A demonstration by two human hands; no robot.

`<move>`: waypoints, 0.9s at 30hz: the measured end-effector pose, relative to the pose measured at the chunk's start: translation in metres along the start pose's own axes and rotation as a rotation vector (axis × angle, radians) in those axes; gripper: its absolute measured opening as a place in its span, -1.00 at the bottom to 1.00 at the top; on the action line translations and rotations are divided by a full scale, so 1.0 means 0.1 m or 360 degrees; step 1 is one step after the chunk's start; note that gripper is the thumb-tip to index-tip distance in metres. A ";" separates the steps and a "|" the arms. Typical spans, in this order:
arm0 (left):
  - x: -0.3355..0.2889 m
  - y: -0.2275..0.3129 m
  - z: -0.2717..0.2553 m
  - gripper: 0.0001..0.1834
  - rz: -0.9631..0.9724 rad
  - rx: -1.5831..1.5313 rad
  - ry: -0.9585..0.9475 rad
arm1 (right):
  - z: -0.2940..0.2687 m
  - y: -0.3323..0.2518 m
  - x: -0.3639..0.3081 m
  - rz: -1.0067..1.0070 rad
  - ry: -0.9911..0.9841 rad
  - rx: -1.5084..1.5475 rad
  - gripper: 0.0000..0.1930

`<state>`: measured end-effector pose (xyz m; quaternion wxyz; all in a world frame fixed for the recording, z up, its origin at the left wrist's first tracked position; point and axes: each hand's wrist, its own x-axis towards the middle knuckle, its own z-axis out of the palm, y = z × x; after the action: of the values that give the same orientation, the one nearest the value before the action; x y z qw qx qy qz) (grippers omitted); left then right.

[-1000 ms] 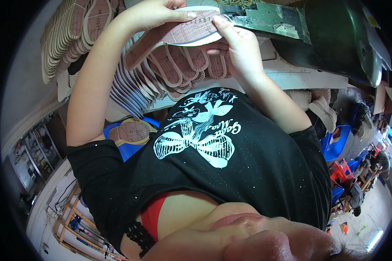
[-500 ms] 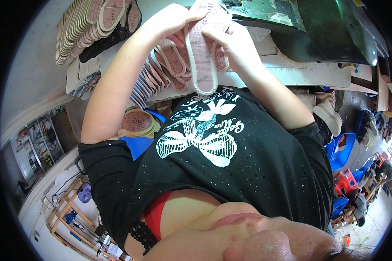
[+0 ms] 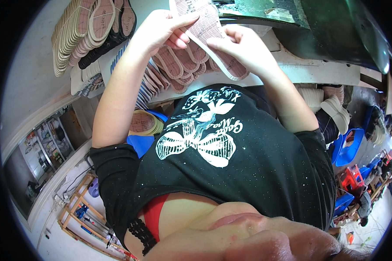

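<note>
A long pinkish checked insole (image 3: 207, 32) with a pale rim slants from the upper middle down to the right, above the bench edge. My left hand (image 3: 163, 32) is closed on its left edge, the thumb lying on the upper face and the other fingers curled beside it. My right hand (image 3: 237, 43) pinches the opposite edge near the middle, thumb on top and fingers bent. Below and to the left of the held piece, more pink insoles (image 3: 174, 63) lie overlapping on the bench. The insole's far end runs out of the picture at the top.
Stacked insoles (image 3: 80, 30) stand at the upper left, with a fanned row (image 3: 150, 82) near my left forearm. A dark green machine (image 3: 335, 39) overhangs the right of the white bench (image 3: 300, 74). A blue chair (image 3: 348, 145) and a red stool (image 3: 352, 177) stand at the right.
The insole has turned from nearly upright to slanted, its near end swinging right. My right hand has shifted slightly right and down; my left hand is still on the left edge.
</note>
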<state>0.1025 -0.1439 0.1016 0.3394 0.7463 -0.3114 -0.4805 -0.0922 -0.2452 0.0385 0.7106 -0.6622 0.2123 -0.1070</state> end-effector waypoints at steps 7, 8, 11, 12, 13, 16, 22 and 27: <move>0.24 0.04 -0.15 -0.50 0.0061 0.0082 0.0077 | -0.13 -0.07 -0.38 0.0537 -0.0091 0.0486 -0.70; 0.30 0.06 -0.22 -0.47 -0.0099 0.0153 -0.0017 | -0.11 -0.05 -0.38 0.0486 -0.0047 0.0521 -0.70; 0.45 0.05 -0.26 -0.65 -0.0127 -0.0249 0.0086 | -0.03 -0.02 -0.28 0.0388 0.0060 0.0592 -0.70; 0.51 0.06 -0.27 -0.67 -0.0124 -0.0291 0.0143 | 0.01 -0.03 -0.23 0.0362 0.0088 0.0611 -0.69; 0.57 0.06 -0.29 -0.68 -0.0121 -0.0290 0.0114 | 0.05 -0.06 -0.18 0.0335 0.0117 0.0626 -0.69; 0.73 0.11 -0.41 -0.68 -0.0117 -0.0427 -0.0001 | 0.13 -0.16 -0.02 0.0278 0.0160 0.0634 -0.69; 0.57 -0.14 -0.44 -0.58 0.0401 -0.0748 0.0073 | 0.46 -0.35 -0.08 0.0201 -0.0102 0.0434 -0.69; 0.22 -0.50 -0.33 -0.61 0.0458 -0.1267 0.0437 | 0.62 -0.38 -0.12 0.0222 -0.0508 0.0725 -0.69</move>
<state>0.1479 -0.1255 0.0610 0.7020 0.5634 -0.1547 -0.4073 -0.0702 -0.1884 0.0803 0.8711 -0.4778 0.1131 0.0027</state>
